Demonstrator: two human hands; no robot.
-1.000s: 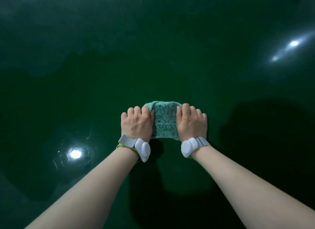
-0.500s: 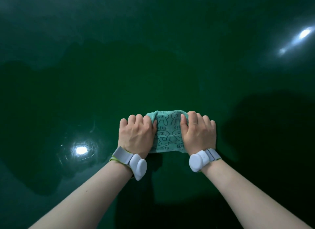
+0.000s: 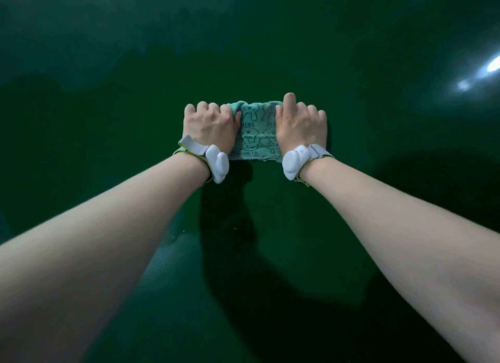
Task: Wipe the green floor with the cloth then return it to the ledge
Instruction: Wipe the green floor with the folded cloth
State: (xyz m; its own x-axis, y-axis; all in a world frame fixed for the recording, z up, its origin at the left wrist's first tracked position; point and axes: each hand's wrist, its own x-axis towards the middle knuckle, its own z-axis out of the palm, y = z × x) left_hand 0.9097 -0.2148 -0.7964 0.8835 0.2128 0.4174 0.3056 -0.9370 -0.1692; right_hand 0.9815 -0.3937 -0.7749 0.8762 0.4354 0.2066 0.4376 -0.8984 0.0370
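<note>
A small teal cloth with printed cartoon figures lies flat on the glossy dark green floor. My left hand presses down on its left side with curled fingers. My right hand presses on its right side, the forefinger stretched forward over the cloth's far edge. Only the middle strip of the cloth shows between the two hands. Both arms reach far forward, and each wrist carries a white band with a pod. No ledge is in view.
The floor fills the whole view and is shiny. A bright light reflection glares at the far right. Dark shadows of my arms and body fall under and to the right of my arms.
Both hands have slid the cloth forward across the floor, away from me, with my arms stretching out. The light reflection at the lower left has left the view.
</note>
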